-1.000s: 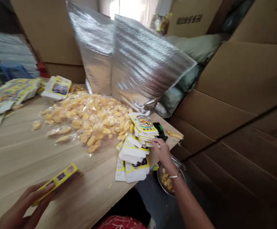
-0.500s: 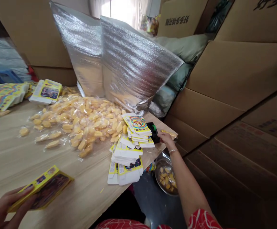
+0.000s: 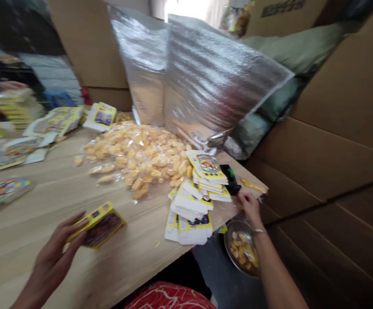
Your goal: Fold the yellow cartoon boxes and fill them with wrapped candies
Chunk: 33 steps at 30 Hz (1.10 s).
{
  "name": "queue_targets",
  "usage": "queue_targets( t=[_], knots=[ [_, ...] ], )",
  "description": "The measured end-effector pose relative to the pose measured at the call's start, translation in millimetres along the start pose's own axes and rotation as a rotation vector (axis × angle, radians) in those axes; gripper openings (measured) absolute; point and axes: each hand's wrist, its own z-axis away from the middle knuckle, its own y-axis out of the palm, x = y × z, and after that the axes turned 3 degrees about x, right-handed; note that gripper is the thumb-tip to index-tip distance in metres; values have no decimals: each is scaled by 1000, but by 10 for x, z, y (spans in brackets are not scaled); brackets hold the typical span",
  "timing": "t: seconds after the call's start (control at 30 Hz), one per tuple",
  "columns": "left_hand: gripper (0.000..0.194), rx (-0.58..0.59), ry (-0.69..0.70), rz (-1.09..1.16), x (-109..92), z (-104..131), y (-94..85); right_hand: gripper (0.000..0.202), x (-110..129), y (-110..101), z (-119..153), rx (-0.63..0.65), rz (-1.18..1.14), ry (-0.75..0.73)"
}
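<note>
My left hand (image 3: 58,244) grips a small yellow carton (image 3: 104,227) between thumb and fingers, above the left part of the wooden table (image 3: 135,266). A dark printed panel of the carton faces me. At the table's right corner, my right hand (image 3: 250,208) is closed in a pinch at the near end of a black tape dispenser (image 3: 233,182) with a green core. Whatever lies between those fingertips is too small to make out. Beside the dispenser, flat yellow-and-white cartons (image 3: 191,206) are stacked in overlapping piles. Behind them spreads a heap of individually wrapped yellow pieces (image 3: 151,154).
Two silver foil bags (image 3: 212,81) stand behind the heap. More printed cartons (image 3: 53,124) lie at the left. Below the table's right edge, a metal bowl (image 3: 228,244) holds wrapped pieces. Large cardboard boxes (image 3: 344,103) line the right side.
The view has swung left, so the table's contents sit farther right. My right hand has drawn slightly toward me from the dispenser's side to its near end. My left hand keeps the carton.
</note>
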Motion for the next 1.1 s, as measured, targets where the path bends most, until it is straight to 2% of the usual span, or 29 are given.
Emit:
queue_targets(
  t=[0.1, 0.17, 0.23, 0.33, 0.4, 0.47, 0.53, 0.6, 0.67, 0.9, 1.0, 1.03, 1.1],
  knots=[
    [17, 21, 31, 112, -93, -31, -19, 35, 279, 154, 127, 30, -17, -77],
    [11, -6, 10, 163, -102, -40, -19, 30, 567, 457, 376, 129, -75, -159],
    [9, -27, -22, 193, -103, -36, -13, 24, 910, 890, 817, 326, -163, -199],
    [8, -32, -25, 197, -118, -25, -7, 19, 1400, 1644, 1651, 745, -406, -122],
    [7, -29, -9, 207, -131, -26, -10, 45, 1637, 2114, 2125, 1009, -569, 9],
    [7, -21, 11, 221, -138, -35, -16, 59, 1785, 2484, 2440, 1107, -647, 117],
    [6, -18, 26, 234, -136, -45, -19, 61, 1853, 2731, 2598, 1081, -609, 191],
    [4, -22, 30, 247, -126, -49, -13, 62, 1865, 2866, 2647, 1024, -482, 188],
    [4, -20, 29, 261, -116, -41, 1, 60, 1853, 2922, 2641, 991, -328, 119],
    [5, -8, 23, 312, -111, -29, 16, 44, 1925, 2889, 2517, 947, 126, -92],
    [6, -18, 14, 308, -66, -34, 39, 45, 1892, 2875, 2471, 977, 179, -238],
    [10, -28, 5, 305, -42, -18, 68, 46, 1852, 2880, 2468, 991, 172, -289],
    [31, -60, -44, 283, 12, 49, 162, 48, 1733, 2903, 2482, 989, 163, -387]
  ],
)
